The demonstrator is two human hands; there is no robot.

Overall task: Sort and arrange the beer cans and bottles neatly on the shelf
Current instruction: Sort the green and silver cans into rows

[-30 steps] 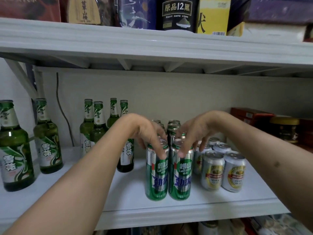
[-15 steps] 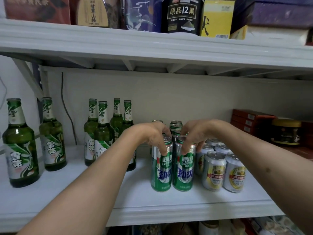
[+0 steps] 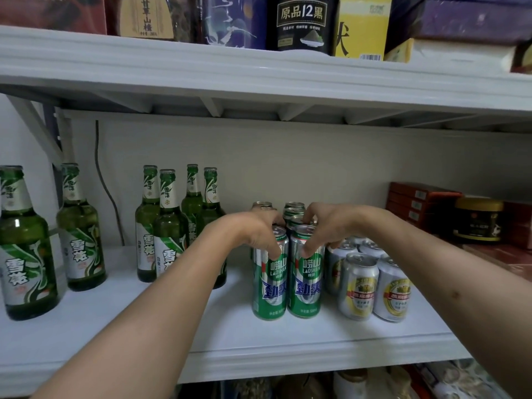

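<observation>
My single head camera faces the white shelf point(image 3: 259, 349) straight on from close by, tilted slightly down, forearms reaching in from below

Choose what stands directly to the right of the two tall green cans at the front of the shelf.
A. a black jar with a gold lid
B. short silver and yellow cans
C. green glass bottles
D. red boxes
B: the short silver and yellow cans stand close beside the right tall green can, which the right hand holds by its top.
</observation>
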